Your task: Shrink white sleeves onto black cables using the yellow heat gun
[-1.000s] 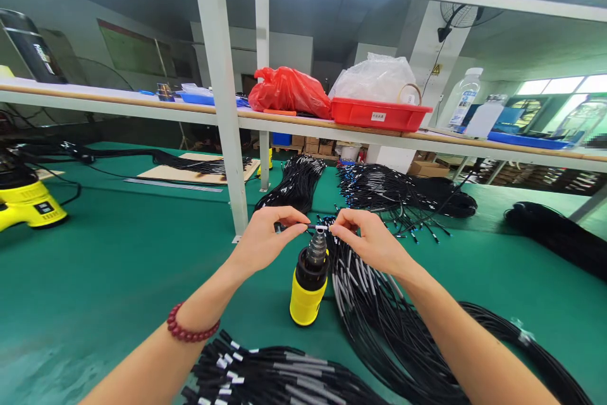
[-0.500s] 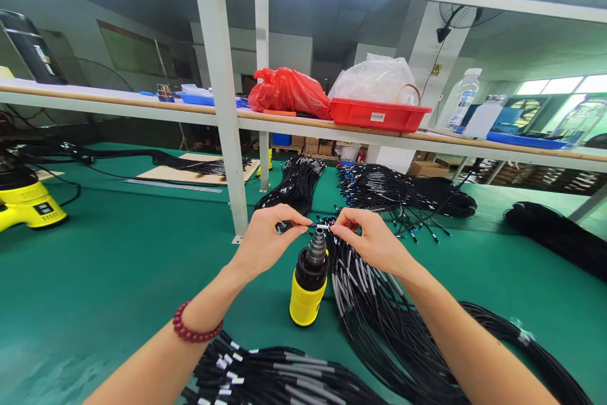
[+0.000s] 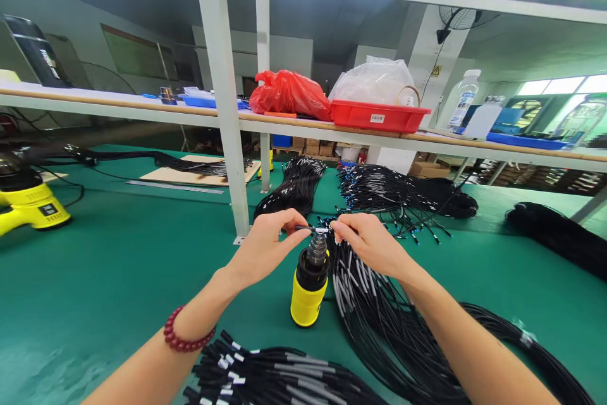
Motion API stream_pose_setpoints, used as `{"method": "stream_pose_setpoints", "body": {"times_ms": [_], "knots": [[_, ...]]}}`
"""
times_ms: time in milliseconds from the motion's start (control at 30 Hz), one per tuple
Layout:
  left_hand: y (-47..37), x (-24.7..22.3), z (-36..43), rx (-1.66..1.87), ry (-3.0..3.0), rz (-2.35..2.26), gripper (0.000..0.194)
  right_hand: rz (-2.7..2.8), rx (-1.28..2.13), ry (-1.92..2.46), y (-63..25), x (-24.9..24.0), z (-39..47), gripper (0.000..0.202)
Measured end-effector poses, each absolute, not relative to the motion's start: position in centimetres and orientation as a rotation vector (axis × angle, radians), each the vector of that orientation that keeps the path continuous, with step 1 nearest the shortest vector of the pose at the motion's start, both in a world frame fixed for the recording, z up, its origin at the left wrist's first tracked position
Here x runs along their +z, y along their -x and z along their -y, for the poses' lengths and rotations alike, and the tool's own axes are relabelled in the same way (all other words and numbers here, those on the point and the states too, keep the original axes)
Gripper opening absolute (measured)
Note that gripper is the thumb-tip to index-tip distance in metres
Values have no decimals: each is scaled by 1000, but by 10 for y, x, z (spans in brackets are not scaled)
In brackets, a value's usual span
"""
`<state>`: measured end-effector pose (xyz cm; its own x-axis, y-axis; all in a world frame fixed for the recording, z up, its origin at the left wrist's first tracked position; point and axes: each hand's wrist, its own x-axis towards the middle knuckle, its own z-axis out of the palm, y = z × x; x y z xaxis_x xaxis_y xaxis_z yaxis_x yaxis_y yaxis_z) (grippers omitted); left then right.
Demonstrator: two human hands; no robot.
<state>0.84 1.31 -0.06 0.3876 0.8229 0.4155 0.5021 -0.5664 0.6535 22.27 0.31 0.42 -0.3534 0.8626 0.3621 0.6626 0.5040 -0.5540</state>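
My left hand (image 3: 268,241) pinches one end of a thin black cable (image 3: 306,227) between thumb and forefinger. My right hand (image 3: 367,237) is closed on the same cable a little to the right. Between the two hands a white label sleeve (image 3: 323,230) shows on the cable. Directly below it stands a yellow and black heat gun (image 3: 307,294), upright, its metal nozzle pointing up at the sleeve. By my right forearm lies a bundle of black cables with grey sections (image 3: 360,278). Nearer me is another bundle with white labels (image 3: 284,367).
More black cable bundles (image 3: 408,193) lie on the green tabletop (image 3: 142,278). A second yellow heat gun (image 3: 35,206) stands at the left. A white shelf post (image 3: 227,108) rises ahead, and a shelf holds a red tray (image 3: 379,115), a red bag (image 3: 289,94) and bottles (image 3: 465,98).
The cable and white sleeve sit slightly differently over the nozzle, with more black cable showing at my left fingertips. My right fingers have curled in more. The heat gun stays put.
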Motion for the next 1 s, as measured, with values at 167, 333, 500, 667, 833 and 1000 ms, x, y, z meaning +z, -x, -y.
{"method": "stream_pose_setpoints", "body": {"times_ms": [167, 333, 500, 667, 833, 1000], "knots": [[-9, 1, -13, 998, -2291, -1142, 30, 2047, 451, 1171, -221, 2, -5, 34], [-11, -2, -18, 992, -2334, -1192, 45, 2097, 432, 1210, -220, 4, -4, 36], [-14, -3, -19, 1019, -2285, -1189, 36, 2077, 363, 1226, -220, 1, -7, 35], [-15, -2, -19, 1081, -2236, -1148, 17, 2035, 390, 1189, -223, -3, -7, 24], [-10, -3, -10, 1082, -2248, -1130, 38, 2044, 388, 1204, -218, 1, 9, 38], [-2, -18, 11, 1175, -2089, -1148, 47, 2037, 509, 1169, -202, -8, 36, 42]]}}
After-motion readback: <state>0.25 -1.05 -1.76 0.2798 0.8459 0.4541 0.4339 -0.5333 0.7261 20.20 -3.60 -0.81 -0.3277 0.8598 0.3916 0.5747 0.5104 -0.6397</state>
